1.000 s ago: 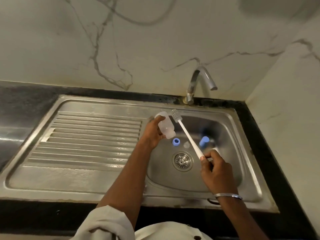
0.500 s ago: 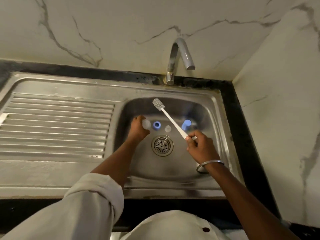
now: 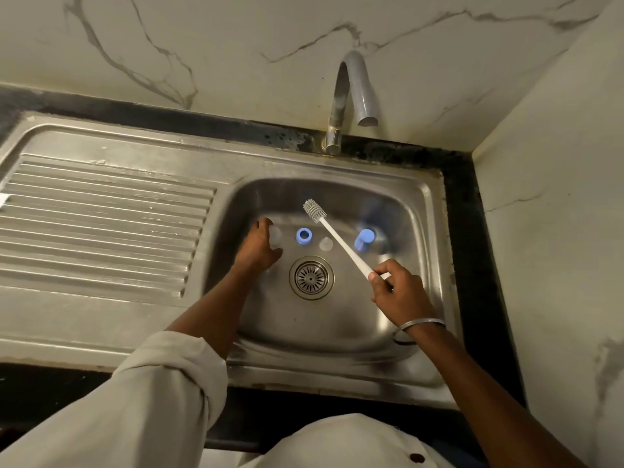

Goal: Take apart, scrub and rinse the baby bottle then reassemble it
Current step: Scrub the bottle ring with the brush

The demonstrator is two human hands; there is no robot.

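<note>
Bottle (image 3: 275,235) sits gripped in the left hand (image 3: 258,246) at the sink's (image 3: 337,336) left side; right hand (image 3: 400,292) clamps the brush (image 3: 337,238) above ring (image 3: 304,235) and teat (image 3: 326,244).

Light: dim, warm, with a grey-green cast; it seems to fall from above. The drainboard (image 3: 101,224) ridges carry only a soft sheen. The blue cap (image 3: 364,238) throws a smeared blue reflection on the sink (image 3: 337,190) wall behind it. The bangle (image 3: 422,324) drops a thin dark shadow just below itself. We find the left hand (image 3: 258,246) slightly blurred and the clear bottle (image 3: 275,235) at it hard to outline. The brush (image 3: 341,243) in the right hand (image 3: 400,292) reads sharp. The counter (image 3: 472,231) edges bow toward the frame borders. The near sleeve (image 3: 135,400) is soft.
</note>
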